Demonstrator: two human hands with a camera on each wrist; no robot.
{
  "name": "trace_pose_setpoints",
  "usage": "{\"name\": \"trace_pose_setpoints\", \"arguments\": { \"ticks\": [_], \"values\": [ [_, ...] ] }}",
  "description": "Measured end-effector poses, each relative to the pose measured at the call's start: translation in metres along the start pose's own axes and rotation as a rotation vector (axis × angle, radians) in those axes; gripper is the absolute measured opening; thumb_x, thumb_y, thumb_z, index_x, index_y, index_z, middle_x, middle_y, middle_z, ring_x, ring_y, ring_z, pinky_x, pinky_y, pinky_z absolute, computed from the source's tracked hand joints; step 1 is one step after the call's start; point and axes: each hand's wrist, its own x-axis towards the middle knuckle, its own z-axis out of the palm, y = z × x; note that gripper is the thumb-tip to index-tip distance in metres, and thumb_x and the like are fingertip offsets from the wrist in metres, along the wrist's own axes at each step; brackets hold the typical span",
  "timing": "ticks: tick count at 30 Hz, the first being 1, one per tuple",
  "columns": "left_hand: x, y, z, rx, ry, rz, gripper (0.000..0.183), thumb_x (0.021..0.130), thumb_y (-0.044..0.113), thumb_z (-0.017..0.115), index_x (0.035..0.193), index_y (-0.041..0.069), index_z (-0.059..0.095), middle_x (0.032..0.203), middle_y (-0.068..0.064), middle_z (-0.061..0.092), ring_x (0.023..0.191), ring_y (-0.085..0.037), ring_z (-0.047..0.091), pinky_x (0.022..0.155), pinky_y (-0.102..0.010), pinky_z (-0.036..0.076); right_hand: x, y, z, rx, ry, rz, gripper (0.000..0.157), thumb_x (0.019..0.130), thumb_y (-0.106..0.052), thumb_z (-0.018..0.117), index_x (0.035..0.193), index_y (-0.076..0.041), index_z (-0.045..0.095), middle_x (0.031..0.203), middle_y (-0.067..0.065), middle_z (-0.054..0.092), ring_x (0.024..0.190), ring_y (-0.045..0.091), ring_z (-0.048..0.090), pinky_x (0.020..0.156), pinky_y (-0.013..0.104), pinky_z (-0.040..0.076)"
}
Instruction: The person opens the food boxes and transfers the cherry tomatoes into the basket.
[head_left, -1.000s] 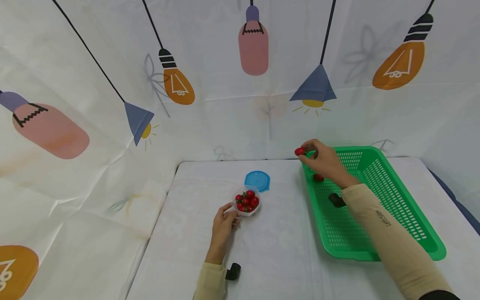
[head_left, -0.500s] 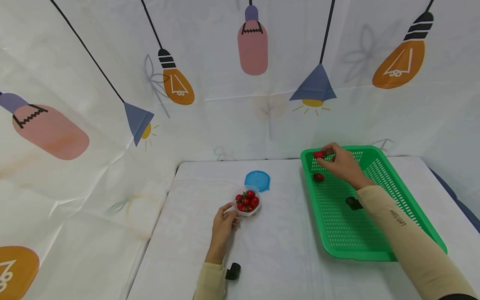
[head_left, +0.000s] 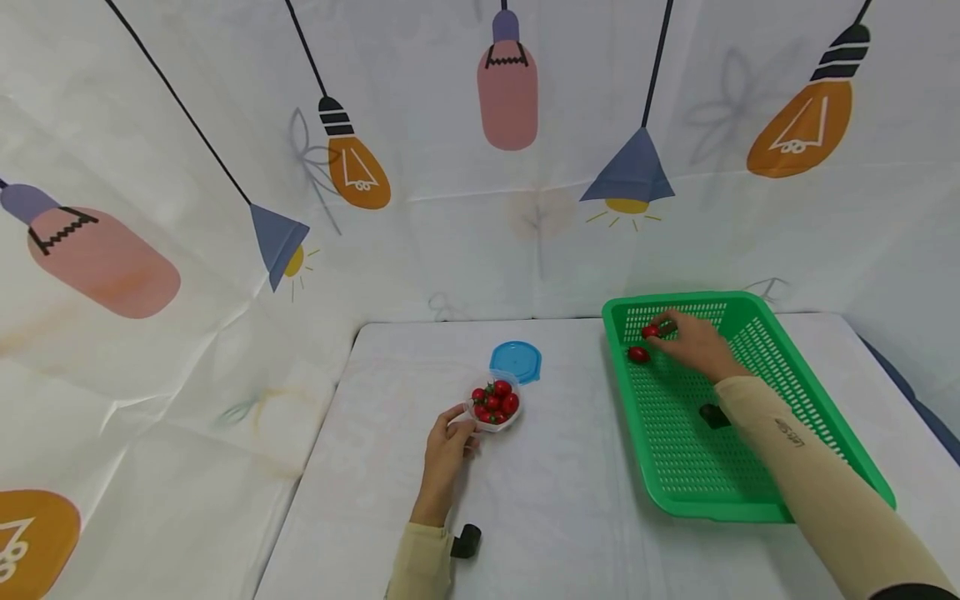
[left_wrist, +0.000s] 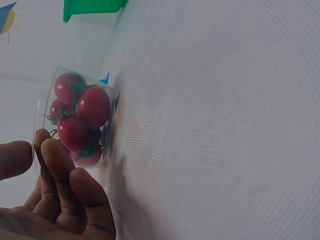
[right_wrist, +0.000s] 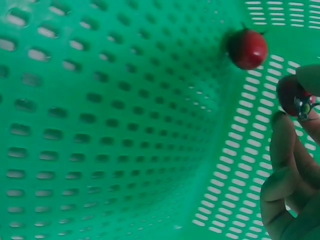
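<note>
My left hand [head_left: 446,454] pinches the near-left rim of a small clear plastic container [head_left: 492,428] on the table. Several red cherry tomatoes [left_wrist: 72,132] with green stems fill it, seen through its side in the left wrist view. Over the far left corner of a green plastic basket [head_left: 720,510], my right hand [head_left: 697,344] holds one cherry tomato [head_left: 650,332] between thumb and fingertips. In the right wrist view that tomato [right_wrist: 289,96] has its stem end showing, partly covered by the thumb. Another cherry tomato [right_wrist: 248,49] lies in the basket close by.
A blue lid [head_left: 516,360] lies on the white-covered table [head_left: 555,500], just behind the container. The basket has raised, slotted walls and stands to the right. A white curtain [head_left: 450,250] printed with lamps hangs along the table's back edge.
My right hand has carried the cherry tomato rightward over the basket's edge, then lowered it inside near the other tomato. My left hand and the container have stayed put.
</note>
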Motion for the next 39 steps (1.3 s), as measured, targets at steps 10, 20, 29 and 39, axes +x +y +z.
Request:
{"name": "trace_pose_setpoints", "arguments": {
  "ticks": [10, 20, 29, 39],
  "values": [
    [-0.001, 0.004, 0.0, -0.011, -0.01, 0.001, 0.046, 0.102, 0.021, 0.059, 0.144, 0.003, 0.049, 0.105, -0.017, 0.071, 0.081, -0.021, 0.062, 0.072, -0.033, 0.051, -0.001, 0.005, 0.005, -0.054, -0.045, 0.044, 0.043, 0.098, -0.031, 0.066, 0.127, 0.0, 0.062, 0.117, 0.026, 0.068, 0.102, 0.043, 0.065, 0.074, 0.053, 0.054],
    [0.004, 0.004, 0.004, 0.004, -0.016, -0.003, 0.043, 0.101, 0.022, 0.06, 0.141, 0.007, 0.052, 0.1, -0.008, 0.072, 0.081, -0.017, 0.062, 0.073, -0.029, 0.051, -0.004, 0.012, 0.005, -0.063, -0.09, 0.08, 0.043, 0.098, -0.029, 0.066, 0.127, 0.002, 0.061, 0.119, 0.028, 0.067, 0.101, 0.044, 0.066, 0.072, 0.05, 0.054],
    [0.003, 0.003, 0.002, 0.013, -0.008, -0.014, 0.041, 0.102, 0.019, 0.057, 0.141, 0.007, 0.051, 0.101, -0.008, 0.072, 0.081, -0.019, 0.062, 0.075, -0.03, 0.051, -0.005, 0.009, 0.003, -0.056, -0.084, 0.085, 0.046, 0.099, -0.034, 0.065, 0.127, 0.002, 0.061, 0.12, 0.027, 0.067, 0.104, 0.045, 0.064, 0.076, 0.054, 0.053],
    [0.001, 0.001, 0.001, -0.003, -0.001, -0.01, 0.041, 0.101, 0.019, 0.059, 0.14, 0.006, 0.052, 0.1, -0.009, 0.072, 0.079, -0.017, 0.062, 0.072, -0.029, 0.051, -0.002, -0.014, -0.003, -0.027, 0.038, 0.019, 0.037, 0.1, -0.028, 0.061, 0.127, -0.002, 0.064, 0.12, 0.023, 0.068, 0.098, 0.039, 0.066, 0.069, 0.048, 0.053]
  ]
}}
